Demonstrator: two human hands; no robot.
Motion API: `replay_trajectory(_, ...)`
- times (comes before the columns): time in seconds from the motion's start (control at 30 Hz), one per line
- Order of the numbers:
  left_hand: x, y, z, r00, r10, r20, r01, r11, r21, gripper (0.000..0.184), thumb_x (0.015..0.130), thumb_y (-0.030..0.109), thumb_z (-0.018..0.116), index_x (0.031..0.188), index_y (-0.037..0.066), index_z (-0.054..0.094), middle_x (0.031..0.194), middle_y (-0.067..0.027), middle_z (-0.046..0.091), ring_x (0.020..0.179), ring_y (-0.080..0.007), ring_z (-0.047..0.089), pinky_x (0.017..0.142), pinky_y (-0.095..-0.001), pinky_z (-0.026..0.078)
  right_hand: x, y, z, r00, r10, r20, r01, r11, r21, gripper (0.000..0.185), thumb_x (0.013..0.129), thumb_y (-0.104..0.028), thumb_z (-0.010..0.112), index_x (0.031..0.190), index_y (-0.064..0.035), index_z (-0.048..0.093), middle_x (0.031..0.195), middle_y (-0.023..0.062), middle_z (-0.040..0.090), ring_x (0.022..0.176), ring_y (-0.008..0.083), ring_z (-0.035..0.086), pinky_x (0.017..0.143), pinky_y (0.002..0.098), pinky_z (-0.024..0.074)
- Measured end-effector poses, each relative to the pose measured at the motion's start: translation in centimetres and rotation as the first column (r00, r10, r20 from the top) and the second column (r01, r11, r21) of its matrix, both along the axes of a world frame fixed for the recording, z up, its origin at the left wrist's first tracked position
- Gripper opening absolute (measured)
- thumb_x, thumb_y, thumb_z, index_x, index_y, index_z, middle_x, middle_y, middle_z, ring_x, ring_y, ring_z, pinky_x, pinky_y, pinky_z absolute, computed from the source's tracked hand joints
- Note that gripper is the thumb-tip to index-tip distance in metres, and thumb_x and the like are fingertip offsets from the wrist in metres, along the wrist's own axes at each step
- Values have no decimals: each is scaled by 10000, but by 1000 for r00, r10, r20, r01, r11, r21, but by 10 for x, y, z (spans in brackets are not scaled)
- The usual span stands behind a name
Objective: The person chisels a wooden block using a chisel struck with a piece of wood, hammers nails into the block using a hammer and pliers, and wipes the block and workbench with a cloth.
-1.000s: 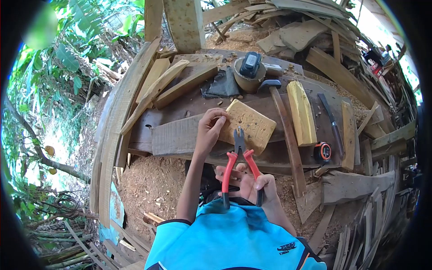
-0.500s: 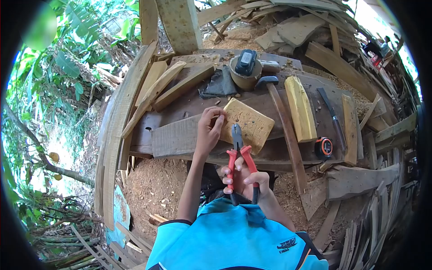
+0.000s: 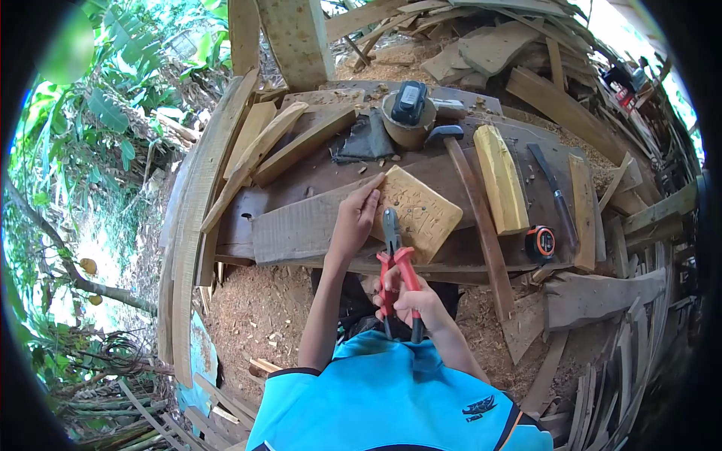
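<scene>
Red-handled pliers (image 3: 392,236) in the right hand (image 3: 411,295), fingers wrapped round both grips; dark metal nose, black grip ends, nose over the wooden block's (image 3: 421,206) face. Contact there: can't tell. Block: pale yellow-tan, flat, roughly rectangular, rounded corners, face pitted and scored with a few dark spots. It sits at an angle at the workbench's (image 3: 244,207) near edge. Left hand (image 3: 356,221) clamped on its left edge, fingers near the upper corner. Hands apart.

Count: 1 pliers, 1 block, 1 black-and-orange tape measure (image 3: 540,243), 1 chisel-like tool (image 3: 554,189), 1 hammer-like tool (image 3: 482,224) with long wooden handle, 1 dark cloth (image 3: 364,140), 1 round container (image 3: 409,134) with 1 battery-like pack (image 3: 410,103) on top.

Bench: dark brown planks, wood pieces on it. Outdoors: sawdust-covered ground (image 3: 259,323), scrap-wood pile (image 3: 500,52) beyond, greenery (image 3: 113,113) left.
</scene>
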State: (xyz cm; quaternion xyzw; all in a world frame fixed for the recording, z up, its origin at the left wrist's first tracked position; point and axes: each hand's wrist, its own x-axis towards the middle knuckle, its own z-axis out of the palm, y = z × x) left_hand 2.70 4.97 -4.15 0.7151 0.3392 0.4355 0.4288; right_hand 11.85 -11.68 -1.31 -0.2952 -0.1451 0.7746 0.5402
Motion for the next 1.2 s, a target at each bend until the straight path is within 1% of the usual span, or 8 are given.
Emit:
replay_trajectory(0.13,-4,4,-1,1000,6,-3,-6,1000,-8,307,892,128,527,1177,22,570,1034,-213,630,954,-279,624,843,-311,453,1,1,4,984,8,176,-8,1000,-3,353,600,18,481,949,-35,495,965,91,467,826,173,547,681,340,515)
replay_trajectory(0.23,-7,10,10,992,-57,-116,48,995,-87,291,896,113,536,1157,-11,571,1095,-134,635,1003,-153,583,889,-259,427,3,3,3,980,14,199,-14,1000,-3,354,597,15,484,948,-33,500,966,94,475,832,172,550,681,341,516)
replay_trajectory(0.33,0,52,23,931,-203,-305,216,976,11,261,860,176,599,1025,-26,613,1014,-133,654,960,-151,596,831,-270,457,10,1,-2,997,1,83,-1,1000,1,340,589,25,485,923,-38,495,977,107,479,856,196,550,699,349,518)
replay_trajectory(0.47,51,85,24,767,-583,-269,621,780,82,331,789,315,682,887,-1,651,842,-95,658,747,-145,601,686,-299,464,13,-1,-7,1000,-17,9,17,1000,-20,333,585,35,487,910,-37,490,990,119,474,870,218,545,714,356,516)
replay_trajectory(0.57,51,85,27,715,-604,-351,536,797,-279,364,785,388,676,808,25,685,656,-54,621,624,-125,565,692,-285,440,9,-2,-5,989,-25,146,26,1000,-1,299,601,16,486,896,-34,497,980,108,479,847,199,545,701,344,515)
replay_trajectory(0.67,54,83,25,740,-483,-468,511,856,-77,428,782,468,653,737,46,705,537,-20,568,562,-100,531,717,-264,406,4,0,0,913,-10,407,13,1000,-4,272,612,-2,494,882,-33,504,935,92,492,833,177,544,699,329,513)
replay_trajectory(0.8,53,82,24,748,-505,-432,478,860,-178,477,730,572,630,742,105,722,618,-67,622,677,-170,565,910,-367,240,3,2,9,860,28,510,-13,999,-32,247,636,19,494,876,-39,505,870,55,496,810,156,537,694,309,504)
replay_trajectory(1.2,55,77,25,760,-414,-502,370,909,-190,481,731,576,632,722,102,714,589,2,598,641,-122,551,887,-354,273,-9,0,6,591,-49,805,5,998,57,160,705,13,477,860,-26,491,732,45,470,700,142,482,663,274,407)
